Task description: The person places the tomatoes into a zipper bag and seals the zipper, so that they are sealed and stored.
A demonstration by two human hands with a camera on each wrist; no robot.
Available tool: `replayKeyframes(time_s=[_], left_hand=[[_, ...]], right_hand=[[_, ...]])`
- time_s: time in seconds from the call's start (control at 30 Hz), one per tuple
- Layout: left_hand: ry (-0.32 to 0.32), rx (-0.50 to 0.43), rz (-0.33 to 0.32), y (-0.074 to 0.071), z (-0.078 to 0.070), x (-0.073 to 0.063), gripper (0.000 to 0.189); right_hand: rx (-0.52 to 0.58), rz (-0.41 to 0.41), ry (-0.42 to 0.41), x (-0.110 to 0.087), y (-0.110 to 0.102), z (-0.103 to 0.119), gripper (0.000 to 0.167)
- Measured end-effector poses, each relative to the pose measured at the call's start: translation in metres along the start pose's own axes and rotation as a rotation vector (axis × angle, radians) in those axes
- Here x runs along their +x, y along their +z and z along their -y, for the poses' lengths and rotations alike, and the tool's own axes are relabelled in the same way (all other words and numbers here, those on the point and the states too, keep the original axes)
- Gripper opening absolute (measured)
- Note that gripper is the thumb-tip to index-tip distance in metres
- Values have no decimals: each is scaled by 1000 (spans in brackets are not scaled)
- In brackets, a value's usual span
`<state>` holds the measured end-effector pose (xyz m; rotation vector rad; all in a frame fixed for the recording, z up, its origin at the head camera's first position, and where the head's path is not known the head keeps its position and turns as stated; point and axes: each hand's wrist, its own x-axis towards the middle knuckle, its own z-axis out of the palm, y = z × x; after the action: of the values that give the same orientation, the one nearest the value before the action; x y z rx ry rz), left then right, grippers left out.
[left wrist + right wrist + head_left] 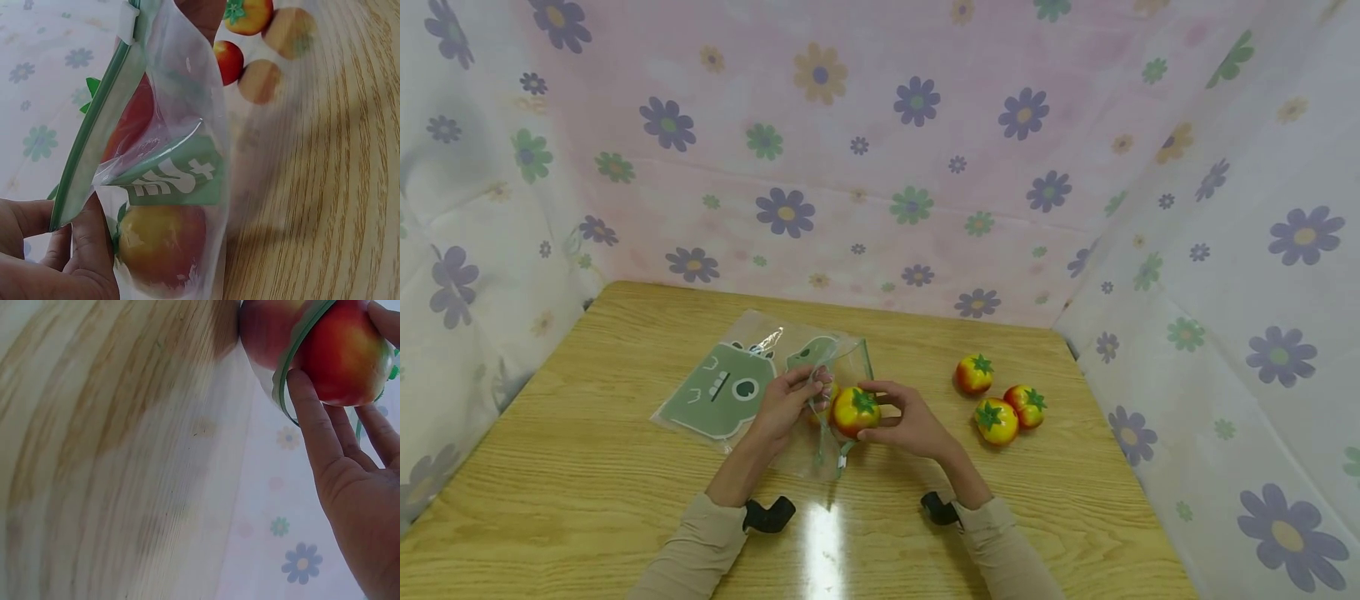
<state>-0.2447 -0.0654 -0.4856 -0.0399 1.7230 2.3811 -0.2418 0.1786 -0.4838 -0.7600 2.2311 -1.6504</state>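
Note:
My left hand (pixel 781 407) pinches the green zip edge (pixel 94 128) of a clear zip bag (pixel 187 69), which stands open toward the right. A white slider (pixel 128 24) sits on that edge. One red-and-yellow tomato (pixel 162 244) with green leaves lies inside the bag. My right hand (pixel 912 419) grips another tomato (pixel 854 412) between thumb and fingers, at the bag's mouth. In the right wrist view this tomato (pixel 344 356) is partly within the green rim, with fingertips touching the rim.
Several more tomatoes are about; a group of three, with one tomato (pixel 997 422) in front, rests on the wooden table (pixel 587 467) to the right. Left of the hands lies a flat clear bag with a green cartoon creature print (pixel 715 404). A flowered cloth (pixel 880 183) hangs behind the table.

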Motion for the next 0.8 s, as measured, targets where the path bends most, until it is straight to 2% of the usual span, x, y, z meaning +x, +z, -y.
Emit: replayKeyframes(time_s=[0.23,0.5,0.8], left_hand=[[-1,7,12,2,-1,-1,39],[-17,2,-12,6,-1,-2,37],[-34,-1,-15,7,-3,-3,37]], right_hand=[[-14,7,6,6,2,-1,64],[-63,-26,20,11,8,1,65],[-112,-9,42,16,17,5,68]])
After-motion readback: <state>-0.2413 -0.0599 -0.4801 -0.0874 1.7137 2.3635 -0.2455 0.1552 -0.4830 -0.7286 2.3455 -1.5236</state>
